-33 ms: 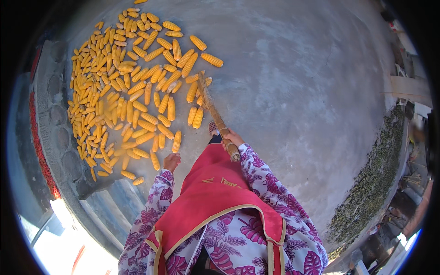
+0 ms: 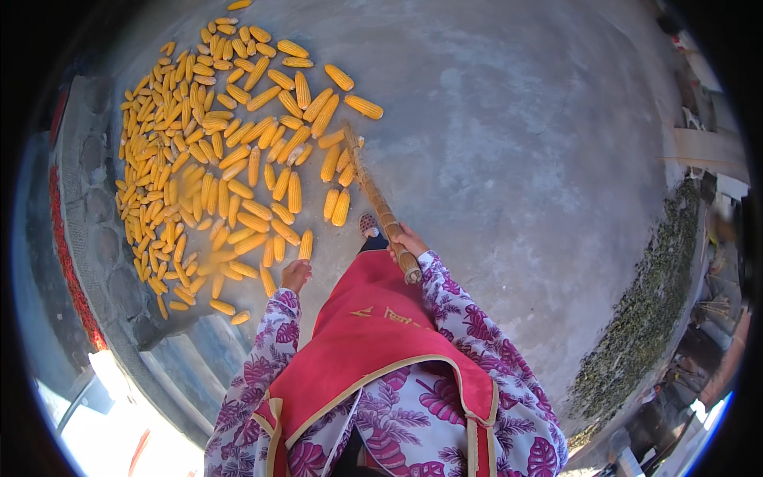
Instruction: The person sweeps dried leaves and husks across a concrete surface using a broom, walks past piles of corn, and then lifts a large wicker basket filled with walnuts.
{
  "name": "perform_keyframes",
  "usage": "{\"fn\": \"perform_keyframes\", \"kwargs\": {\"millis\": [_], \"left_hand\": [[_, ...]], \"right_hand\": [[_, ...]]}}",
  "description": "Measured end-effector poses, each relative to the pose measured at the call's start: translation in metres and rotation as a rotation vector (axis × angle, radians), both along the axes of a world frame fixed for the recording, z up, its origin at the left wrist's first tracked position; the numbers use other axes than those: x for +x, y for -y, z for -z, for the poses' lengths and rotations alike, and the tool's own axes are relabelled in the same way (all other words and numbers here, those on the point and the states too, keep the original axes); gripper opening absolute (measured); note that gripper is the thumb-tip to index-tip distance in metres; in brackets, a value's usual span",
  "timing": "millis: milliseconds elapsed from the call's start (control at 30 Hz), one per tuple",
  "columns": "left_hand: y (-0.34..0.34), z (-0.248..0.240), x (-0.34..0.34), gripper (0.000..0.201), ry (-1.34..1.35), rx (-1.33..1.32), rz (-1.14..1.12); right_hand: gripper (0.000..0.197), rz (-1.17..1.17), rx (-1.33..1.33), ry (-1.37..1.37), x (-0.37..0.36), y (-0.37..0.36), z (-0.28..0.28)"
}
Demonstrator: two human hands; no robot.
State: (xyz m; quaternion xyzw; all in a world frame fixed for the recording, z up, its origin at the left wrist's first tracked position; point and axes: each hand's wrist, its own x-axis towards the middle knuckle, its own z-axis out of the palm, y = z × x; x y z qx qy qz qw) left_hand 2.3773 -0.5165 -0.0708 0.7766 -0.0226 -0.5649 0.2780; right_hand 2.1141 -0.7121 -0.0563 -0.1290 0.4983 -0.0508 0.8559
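My right hand (image 2: 406,239) is wrapped around a long straw-brown broom-like bundle of bound stalks (image 2: 375,195). The bundle slants up and to the left, and its narrow far end lies among a few yellow corn cobs at the pile's right edge. Its cut near end shows just below my hand, over the red apron (image 2: 369,298). My left hand (image 2: 296,275) hangs to the left of the apron with loosely curled fingers and no object visible in them. Directly above it in the picture is a corn cob (image 2: 306,245); whether they touch, I cannot tell.
Many corn cobs (image 2: 184,111) lie spread across the left of the grey concrete floor (image 2: 509,175). A stone-faced ledge (image 2: 99,199) and steps (image 2: 187,366) border them. A strip of green plants (image 2: 636,318) and clutter run along the right. My shoe (image 2: 368,224) shows beyond the apron.
My left hand has shifted slightly up, closer to the nearest cob. More of my shoe shows beside the bundle. My right hand keeps its hold, and the bundle has barely moved.
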Motion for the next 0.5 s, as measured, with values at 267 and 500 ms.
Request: {"fn": "perform_keyframes", "kwargs": {"millis": [267,500], "left_hand": [[0.079,-0.004,-0.013,0.024,0.031,0.003,-0.027],[0.085,-0.015,-0.067,0.024,0.039,0.160,-0.122]], "right_hand": [[0.036,0.314,-0.130,-0.288,-0.105,0.112,0.009],[0.025,0.467,-0.043,-0.486,-0.172,0.217,0.108]]}}
